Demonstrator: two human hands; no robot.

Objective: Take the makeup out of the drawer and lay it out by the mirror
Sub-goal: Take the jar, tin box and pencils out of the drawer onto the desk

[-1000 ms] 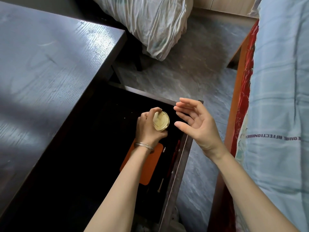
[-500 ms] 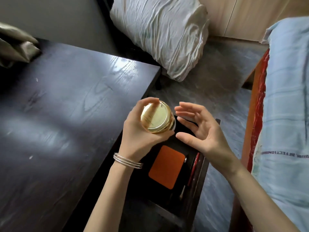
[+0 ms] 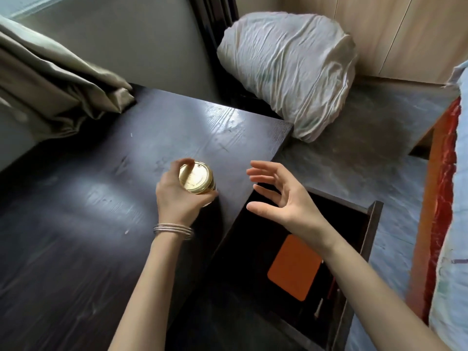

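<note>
- Where the frame begins at far left, one olive-grey curtain [image 3: 58,82] hangs in folds; its lower end rests on the back corner of the dark wood table [image 3: 76,224]. Upper part cut off by the frame edge.
- Table top: one surface, dark grain, glare patches, a few pale specks.
- Left hand [image 3: 177,198]: fingers and thumb curled round one gold-lidded jar [image 3: 197,179], gripping it over the table's right portion, near the edge. Cannot tell whether the jar's base touches the table; the hand hides the lower body.
- Writing on the jar lid: faint lines of small print, too blurred to read.
- Left wrist: a stack of thin silver bangles [image 3: 173,230]; the exact count is hard to make out.
- Right hand [image 3: 286,198]: holds nothing, fingers spread and only lightly bent, palm facing left, poised above the open drawer [image 3: 372,224], apart from the jar.
- Drawer interior mostly black shadow. Visible: one orange rectangular case [image 3: 295,267] with rounded corners, no legible label; beside it on the right a few thin stick-like items [image 3: 331,287], one reddish, one pale-tipped, kind unclear.
- Behind the table's far corner: one crumpled white bundle of cloth [image 3: 291,72] on the grey floor.
- Far right: bed edge with pale blue bedding [image 3: 455,274] and a red strip alongside; a scrap of dark print on the bedding, cut off, unreadable.
</note>
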